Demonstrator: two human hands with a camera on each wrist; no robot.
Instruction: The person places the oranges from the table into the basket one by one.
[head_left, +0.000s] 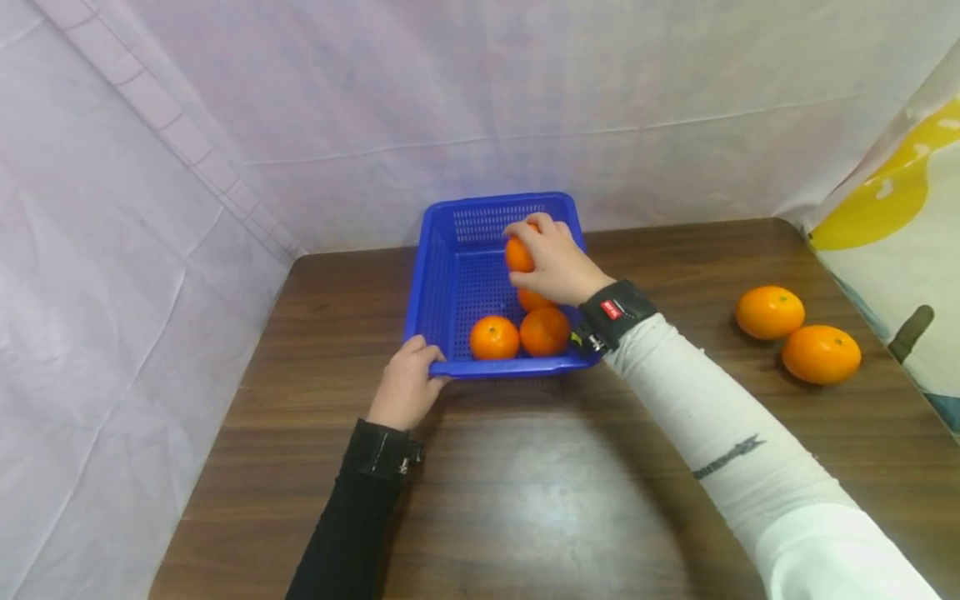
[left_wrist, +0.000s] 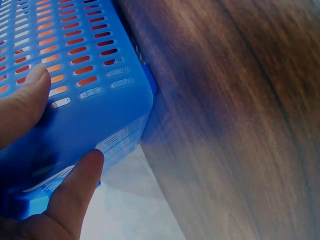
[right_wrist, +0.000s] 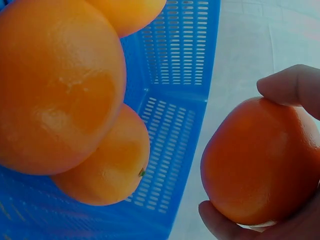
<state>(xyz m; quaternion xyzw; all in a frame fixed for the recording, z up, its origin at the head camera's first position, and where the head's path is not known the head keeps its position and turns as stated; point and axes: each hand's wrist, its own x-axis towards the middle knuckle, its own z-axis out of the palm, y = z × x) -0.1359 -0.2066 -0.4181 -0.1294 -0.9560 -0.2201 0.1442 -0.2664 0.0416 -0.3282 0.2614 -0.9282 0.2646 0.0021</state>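
Note:
A blue slatted plastic basket stands at the back of the table. My left hand grips its near left corner, with thumb and finger at the rim and wall in the left wrist view. My right hand holds an orange between thumb and fingers, over the right half of the basket in the head view. Below it, three more oranges lie together at the near right end: one at the front, a darker one beside it, and one partly hidden behind my wrist.
Two oranges, one farther back and one nearer, lie on the brown wooden table to the right. Pale cloth hangs behind the table and along its left side. A patterned cloth borders the right edge.

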